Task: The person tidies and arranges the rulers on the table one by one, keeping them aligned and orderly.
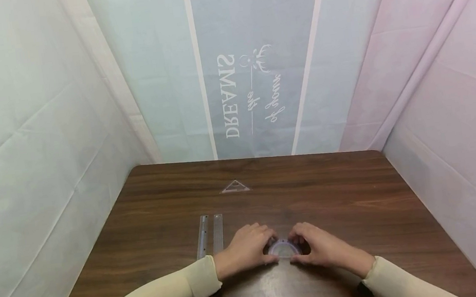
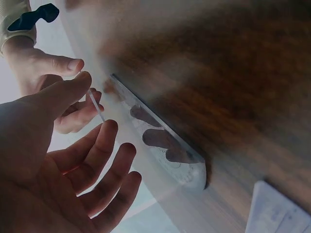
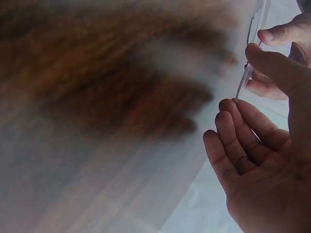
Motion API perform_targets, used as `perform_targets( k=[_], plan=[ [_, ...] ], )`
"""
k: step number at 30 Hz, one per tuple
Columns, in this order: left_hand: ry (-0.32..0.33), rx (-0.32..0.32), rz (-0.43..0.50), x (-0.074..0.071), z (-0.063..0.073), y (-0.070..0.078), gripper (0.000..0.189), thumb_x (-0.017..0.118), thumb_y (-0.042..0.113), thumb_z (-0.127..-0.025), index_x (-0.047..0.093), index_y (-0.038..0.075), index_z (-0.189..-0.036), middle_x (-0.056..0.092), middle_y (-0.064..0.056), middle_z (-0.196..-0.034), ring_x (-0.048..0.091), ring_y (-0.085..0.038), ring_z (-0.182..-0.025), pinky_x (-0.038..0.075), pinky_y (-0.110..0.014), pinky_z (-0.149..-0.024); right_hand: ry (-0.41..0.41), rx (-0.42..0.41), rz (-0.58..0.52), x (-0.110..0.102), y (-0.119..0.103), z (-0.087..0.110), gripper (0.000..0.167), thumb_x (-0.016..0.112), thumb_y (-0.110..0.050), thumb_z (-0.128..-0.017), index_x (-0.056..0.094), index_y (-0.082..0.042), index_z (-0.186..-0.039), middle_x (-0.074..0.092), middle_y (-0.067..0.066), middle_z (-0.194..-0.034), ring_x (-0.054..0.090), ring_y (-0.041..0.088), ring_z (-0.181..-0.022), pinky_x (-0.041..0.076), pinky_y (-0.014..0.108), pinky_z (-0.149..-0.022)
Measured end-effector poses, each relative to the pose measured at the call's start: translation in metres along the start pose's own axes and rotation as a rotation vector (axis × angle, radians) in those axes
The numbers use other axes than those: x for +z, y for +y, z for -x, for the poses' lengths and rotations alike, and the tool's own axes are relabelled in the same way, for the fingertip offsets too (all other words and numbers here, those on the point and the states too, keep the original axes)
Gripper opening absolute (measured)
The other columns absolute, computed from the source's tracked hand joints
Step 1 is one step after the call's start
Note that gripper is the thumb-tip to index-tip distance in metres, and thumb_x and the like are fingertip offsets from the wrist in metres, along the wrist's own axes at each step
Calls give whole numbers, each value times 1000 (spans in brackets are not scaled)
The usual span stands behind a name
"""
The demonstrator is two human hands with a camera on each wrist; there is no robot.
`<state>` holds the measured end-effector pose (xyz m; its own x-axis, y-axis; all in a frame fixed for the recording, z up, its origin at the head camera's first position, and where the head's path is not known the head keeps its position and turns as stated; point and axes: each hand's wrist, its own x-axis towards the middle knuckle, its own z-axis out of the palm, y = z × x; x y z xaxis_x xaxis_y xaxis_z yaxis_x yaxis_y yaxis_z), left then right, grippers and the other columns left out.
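Observation:
A clear half-round protractor [image 1: 285, 249] is held between both hands near the table's front. My left hand [image 1: 251, 245] pinches its left end between thumb and fingertips, while my right hand [image 1: 319, 244] does the same at the other end. Both wrist views show the protractor nearly edge-on, as a thin strip [image 3: 244, 80]. The remaining right-hand fingers [image 3: 226, 141] extend loosely below it. A clear printed piece [image 2: 187, 172] with dark finger-like shapes on it appears beyond the left hand; I cannot tell which piece it is.
Two clear rulers, a left one [image 1: 202, 238] and a right one [image 1: 218, 231], lie side by side left of the hands, partly hidden by the left arm. Farther back lies a clear triangular set square [image 1: 236, 190]. Cloth walls surround the brown wooden table [image 1: 312, 184].

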<state>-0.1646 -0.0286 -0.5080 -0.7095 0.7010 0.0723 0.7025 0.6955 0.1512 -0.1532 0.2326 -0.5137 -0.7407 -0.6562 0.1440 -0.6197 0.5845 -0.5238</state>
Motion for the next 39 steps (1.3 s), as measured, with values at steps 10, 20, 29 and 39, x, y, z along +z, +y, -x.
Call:
perform_targets(
  k=[10,20,29,39],
  plan=[
    [-20,16,-42,3,2,4,46,84,59,-88,74,25,-119,64,16,-98,60,-5,-93,52,-28,-86,-54,13,15,2,-2,0,38,92,-34,-89,67,-14,-111,61,-7,-101,57,8,-92,54,27,-80],
    [-26,20,-83,2,4,7,50,84,62,-87,75,25,-119,67,15,-104,61,-6,-97,54,-30,-89,-82,17,60,3,-2,-2,38,91,-36,-90,68,-13,-110,59,-7,-102,57,8,-94,55,29,-82],
    [-40,8,-107,4,4,8,50,83,64,-88,74,27,-120,69,14,-111,63,-8,-103,55,-35,-96,-92,34,86,4,-2,-3,38,90,-38,-89,68,-15,-109,59,-8,-103,57,9,-95,55,32,-83],
    [-39,16,-129,4,3,8,50,82,64,-88,73,27,-120,69,12,-114,64,-9,-106,55,-35,-96,-80,7,108,5,-1,-3,38,92,-36,-88,68,-15,-108,59,-8,-103,57,8,-95,55,32,-84]
  ],
)
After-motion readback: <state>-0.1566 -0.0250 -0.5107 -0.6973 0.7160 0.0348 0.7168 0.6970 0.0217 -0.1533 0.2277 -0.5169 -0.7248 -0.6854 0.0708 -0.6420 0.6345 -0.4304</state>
